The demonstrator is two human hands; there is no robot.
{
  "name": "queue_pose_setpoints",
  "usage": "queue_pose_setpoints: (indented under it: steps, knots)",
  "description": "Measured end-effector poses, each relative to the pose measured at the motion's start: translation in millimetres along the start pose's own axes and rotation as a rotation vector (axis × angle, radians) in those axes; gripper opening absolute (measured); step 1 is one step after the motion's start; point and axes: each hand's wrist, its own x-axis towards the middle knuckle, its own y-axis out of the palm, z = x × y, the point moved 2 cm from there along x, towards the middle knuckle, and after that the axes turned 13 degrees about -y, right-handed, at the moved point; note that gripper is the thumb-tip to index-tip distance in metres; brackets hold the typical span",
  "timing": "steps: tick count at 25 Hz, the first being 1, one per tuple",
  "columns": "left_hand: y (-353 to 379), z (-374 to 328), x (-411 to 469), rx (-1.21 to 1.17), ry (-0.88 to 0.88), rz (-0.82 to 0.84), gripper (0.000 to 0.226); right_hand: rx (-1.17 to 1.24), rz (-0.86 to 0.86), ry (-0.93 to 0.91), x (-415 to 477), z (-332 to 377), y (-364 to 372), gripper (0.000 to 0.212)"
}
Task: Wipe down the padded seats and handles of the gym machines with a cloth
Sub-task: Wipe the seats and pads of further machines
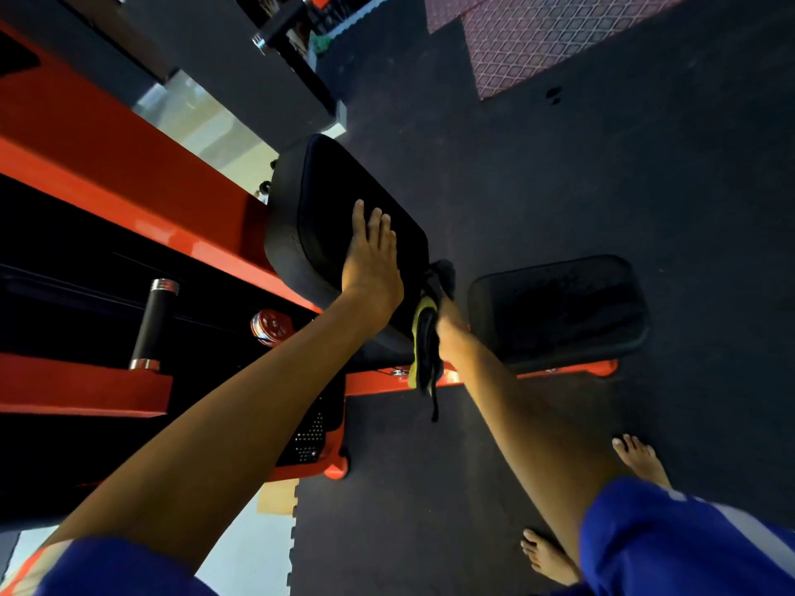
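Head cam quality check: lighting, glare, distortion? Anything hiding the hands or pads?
Head view: dim overall, so the black back pad and seat pad lose surface detail; glare streaks on the orange frame; wide-angle bending toward the edges; left hand lit and sharp; right hand mostly hidden by the cloth.

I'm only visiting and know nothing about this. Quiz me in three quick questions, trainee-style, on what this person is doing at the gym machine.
1. True or false: the left hand lies flat, fingers straight, on the large black pad.
2. Multiple choice: the cloth is held by A) the left hand, B) the right hand, C) neither hand.
3. Fill in the blank: the machine's frame is painted ____.

Key: 1 true; 2 B; 3 red.
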Motion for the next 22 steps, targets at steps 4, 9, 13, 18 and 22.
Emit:
queue_pose_setpoints:
  steps: [4,9,13,18,22]
  knots:
    - [0.2,0.5,0.4,-0.009,-0.006,0.002,0.068,-0.051,0.086,-0.082,0.3,19.6,3.5,0.054]
    - [3.3,-5.5,1.7,0.011,-0.012,0.010,0.070,-0.189,0.148,-0.428,16.5,6.2,18.6,0.077]
    - [2.1,-6.3,2.5,-0.031,-0.020,0.007,0.070,-0.162,0.170,-0.310,51.6,69.3,20.9,0.048]
    - [0.3,-13.3,3.2,-0.049,-0.038,0.015,0.074,-0.193,0.215,-0.547,7.0,26.1,11.9,0.060]
    - [-0.2,-16.5,4.6,-0.120,-0.074,0.014,0.075,-0.291,0.276,-0.613,57.7,12.1,22.8,0.054]
